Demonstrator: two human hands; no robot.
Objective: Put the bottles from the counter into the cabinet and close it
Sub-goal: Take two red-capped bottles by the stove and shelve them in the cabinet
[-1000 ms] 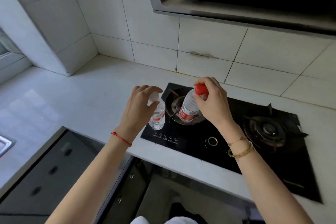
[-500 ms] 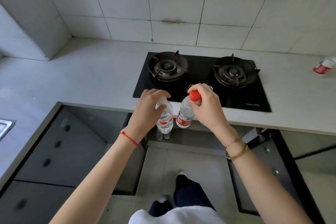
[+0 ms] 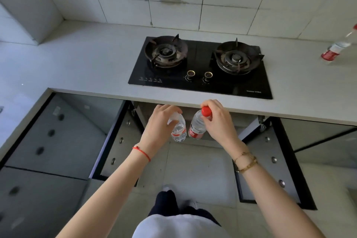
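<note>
Two water bottles, white-capped (image 3: pixel 178 129) and red-capped (image 3: pixel 197 127), hang upright, gripped by left hand (image 3: pixel 161 121) and right hand (image 3: pixel 217 120), just near of the open cabinet (image 3: pixel 249 120) below the surface (image 3: pixel 96 67).

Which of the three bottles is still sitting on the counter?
The red-labelled bottle at the far right of the counter; each hand holds one of the other two below the counter edge.

Red string bracelet (image 3: pixel 141 152) on left wrist, gold bracelets (image 3: pixel 245 162) on right
</note>
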